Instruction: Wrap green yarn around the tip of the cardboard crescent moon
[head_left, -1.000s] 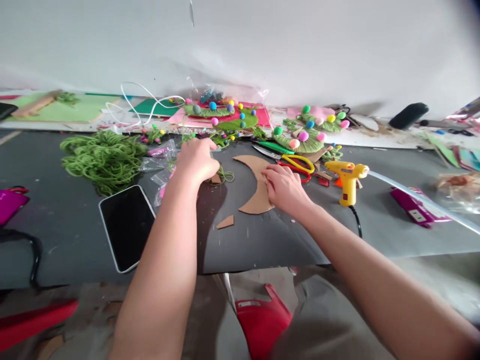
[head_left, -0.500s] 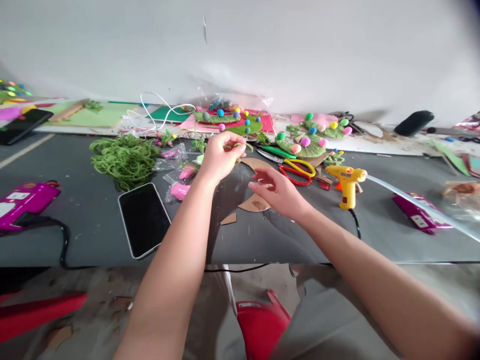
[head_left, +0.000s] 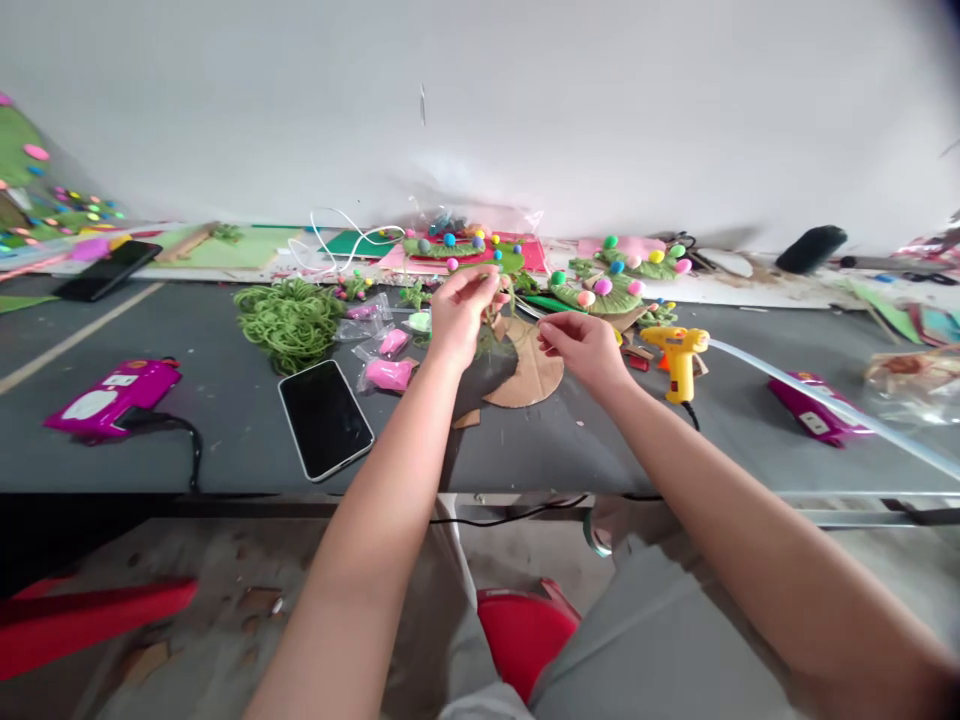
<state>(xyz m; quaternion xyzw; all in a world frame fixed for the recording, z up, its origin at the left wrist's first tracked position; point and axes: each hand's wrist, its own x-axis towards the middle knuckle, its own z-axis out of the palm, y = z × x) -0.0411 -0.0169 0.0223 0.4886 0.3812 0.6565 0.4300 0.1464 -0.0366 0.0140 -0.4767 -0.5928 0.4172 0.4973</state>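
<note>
the trousers (head_left: 660,625) are plain grey, the hands (head_left: 457,318) and forearms (head_left: 386,515) bare.

On the tabletop (head_left: 240,450) to my left I see a white-edged phone (head_left: 326,420), a purple socket box (head_left: 105,402) and, farther back, a black phone (head_left: 109,271); on my right, a second purple box (head_left: 810,408). A red seat (head_left: 525,640) shows below.

From head height, the table (head_left: 240,440) is viewed forward and downward at close range, with the wall (head_left: 600,110) faced beyond it.
</note>
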